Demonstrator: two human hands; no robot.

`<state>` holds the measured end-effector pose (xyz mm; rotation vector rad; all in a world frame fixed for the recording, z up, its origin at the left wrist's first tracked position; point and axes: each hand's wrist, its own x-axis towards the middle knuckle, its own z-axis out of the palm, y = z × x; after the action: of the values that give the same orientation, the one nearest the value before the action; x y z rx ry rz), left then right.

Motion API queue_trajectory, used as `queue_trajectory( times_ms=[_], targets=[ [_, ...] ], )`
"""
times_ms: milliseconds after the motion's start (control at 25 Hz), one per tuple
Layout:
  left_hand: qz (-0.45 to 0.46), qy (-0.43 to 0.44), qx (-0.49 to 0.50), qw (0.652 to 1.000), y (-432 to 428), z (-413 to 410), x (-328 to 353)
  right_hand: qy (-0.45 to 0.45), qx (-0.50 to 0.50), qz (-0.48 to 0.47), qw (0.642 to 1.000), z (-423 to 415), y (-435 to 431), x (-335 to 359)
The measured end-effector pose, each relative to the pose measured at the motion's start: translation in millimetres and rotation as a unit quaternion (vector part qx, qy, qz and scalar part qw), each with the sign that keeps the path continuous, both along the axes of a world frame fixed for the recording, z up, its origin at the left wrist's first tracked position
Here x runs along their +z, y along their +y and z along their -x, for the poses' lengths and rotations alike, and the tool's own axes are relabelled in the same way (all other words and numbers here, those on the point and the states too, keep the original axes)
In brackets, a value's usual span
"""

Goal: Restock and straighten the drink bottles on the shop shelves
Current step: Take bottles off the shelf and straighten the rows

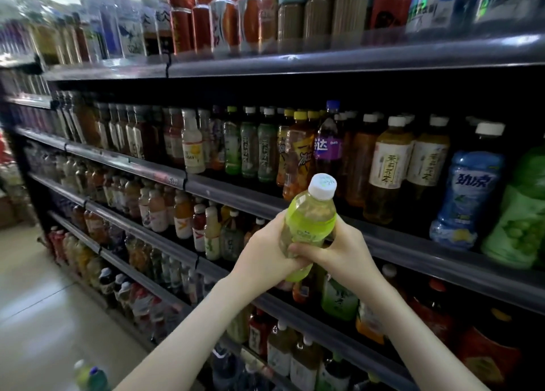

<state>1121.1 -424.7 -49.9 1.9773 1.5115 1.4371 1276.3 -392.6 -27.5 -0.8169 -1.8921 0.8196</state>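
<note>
Holding one green drink bottle (309, 228), white cap uppermost, before the dark shelf rail (413, 249). My left grip (262, 252) is clamped round its lower body and my right grip (339, 249) round the opposite side, fingers overlapping. Behind and above the grip: rows of amber tea bottles (389, 166). Right of the grip: blue bottle (466, 196). High above: top shelf (324, 59) carrying cans (224, 22). Below left: pale tiled floor (44, 287) along the aisle.

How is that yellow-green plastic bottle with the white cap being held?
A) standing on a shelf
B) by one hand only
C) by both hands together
C: the left hand and right hand both curl round the yellow-green plastic bottle.
</note>
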Motion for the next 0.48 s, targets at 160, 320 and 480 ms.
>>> queue_trajectory(
  times_ms=[160,320,480],
  targets=[
    [0.039,0.100,-0.066,0.992,23.2,56.9,14.9,0.053,-0.062,0.020,0.996,31.9,12.4,-3.8],
    [-0.002,0.124,-0.039,0.992,59.0,116.9,17.1,0.085,-0.168,0.023,0.982,64.6,26.5,4.4],
    [-0.020,0.143,-0.033,0.989,107.6,154.1,20.4,0.119,-0.285,0.038,0.950,93.6,37.0,14.9]
  ],
)
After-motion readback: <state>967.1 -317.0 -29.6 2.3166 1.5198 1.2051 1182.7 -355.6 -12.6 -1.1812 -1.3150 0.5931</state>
